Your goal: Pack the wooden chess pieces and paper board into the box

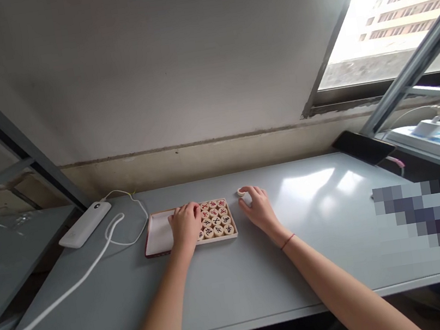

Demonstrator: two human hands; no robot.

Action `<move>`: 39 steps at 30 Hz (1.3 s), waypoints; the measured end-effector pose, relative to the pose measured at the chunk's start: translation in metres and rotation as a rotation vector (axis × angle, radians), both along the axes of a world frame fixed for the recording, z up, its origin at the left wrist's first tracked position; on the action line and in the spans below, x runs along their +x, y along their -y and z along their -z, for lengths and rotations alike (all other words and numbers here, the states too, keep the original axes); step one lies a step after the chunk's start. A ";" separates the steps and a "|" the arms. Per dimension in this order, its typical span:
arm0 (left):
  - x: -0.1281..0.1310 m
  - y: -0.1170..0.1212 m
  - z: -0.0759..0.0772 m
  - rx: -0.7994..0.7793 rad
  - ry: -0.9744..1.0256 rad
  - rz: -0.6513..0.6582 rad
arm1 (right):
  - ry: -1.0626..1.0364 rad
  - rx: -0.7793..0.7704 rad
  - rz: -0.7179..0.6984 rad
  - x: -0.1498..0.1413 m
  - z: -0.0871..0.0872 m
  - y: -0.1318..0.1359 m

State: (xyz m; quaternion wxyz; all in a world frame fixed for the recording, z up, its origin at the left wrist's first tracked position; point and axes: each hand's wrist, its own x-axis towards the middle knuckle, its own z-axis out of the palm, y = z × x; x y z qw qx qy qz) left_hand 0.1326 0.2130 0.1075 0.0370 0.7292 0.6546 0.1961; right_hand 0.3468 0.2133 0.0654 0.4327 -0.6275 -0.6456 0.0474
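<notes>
An open box point(236, 233) with a low white rim lies on the desk, holding several round wooden Chinese chess pieces point(216, 221) with red characters in the far rows and black ones nearer. To its left, a shallow tray or lid point(158, 234) with a white inside and dark red edge adjoins it. My left hand point(186, 225) rests over the pieces' left side, its fingers curled; what they hold, if anything, is hidden. Right of the box, my right hand point(260, 208) has thumb and fingers closed around a loose chess piece point(241, 192) on the desk.
A white power bank point(85, 225) with a thin cable lies at the left, and a thick white cable point(69, 292) crosses the grey desk point(230, 290). A dark phone-like slab point(364, 147) leans at the back right. Metal frame posts point(402, 85) rise on both sides.
</notes>
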 end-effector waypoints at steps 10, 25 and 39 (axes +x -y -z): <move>0.000 -0.004 -0.002 -0.001 0.014 -0.029 | 0.129 0.114 -0.213 -0.030 -0.016 0.013; 0.012 0.010 -0.011 -0.003 0.518 0.259 | 0.053 0.307 -0.453 -0.037 -0.032 0.016; -0.023 -0.011 -0.002 -0.162 0.098 0.032 | -0.036 -0.025 -0.027 0.014 0.010 -0.030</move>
